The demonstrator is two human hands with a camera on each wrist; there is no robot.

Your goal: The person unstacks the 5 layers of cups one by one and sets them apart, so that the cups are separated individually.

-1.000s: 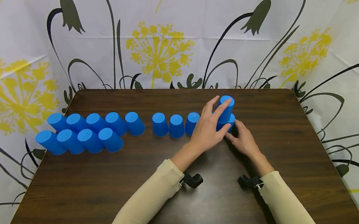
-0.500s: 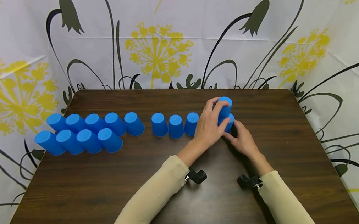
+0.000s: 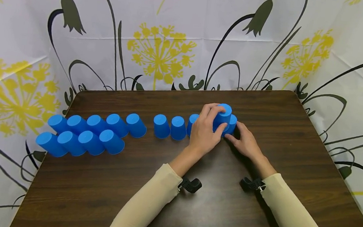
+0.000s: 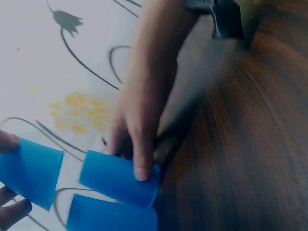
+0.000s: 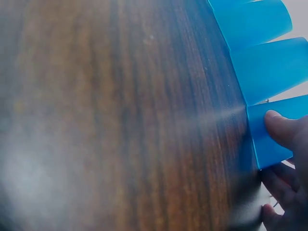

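Note:
My left hand (image 3: 205, 131) grips an upside-down blue plastic cup (image 3: 224, 113) between thumb and fingers. In the left wrist view, this held cup (image 4: 33, 171) hangs above the standing cups, with a gap between. My right hand (image 3: 247, 142) holds the rightmost cup (image 3: 232, 123) of a row on the table, its thumb on the near side. The right wrist view shows that cup (image 5: 263, 149) upside down beside a neighbouring cup (image 5: 269, 72). Left of my left hand stand more cups of the row (image 3: 178, 128); the hand hides part of it.
Farther left on the brown wooden table (image 3: 212, 210), several more upside-down blue cups (image 3: 90, 142) stand in two close rows. A white cloth with flower prints (image 3: 184, 5) hangs behind the table's back edge.
My left fingers have closed round the upper cup, which sat on top of the row's right end. The cup has shifted left and off its place. My right hand has hardly moved.

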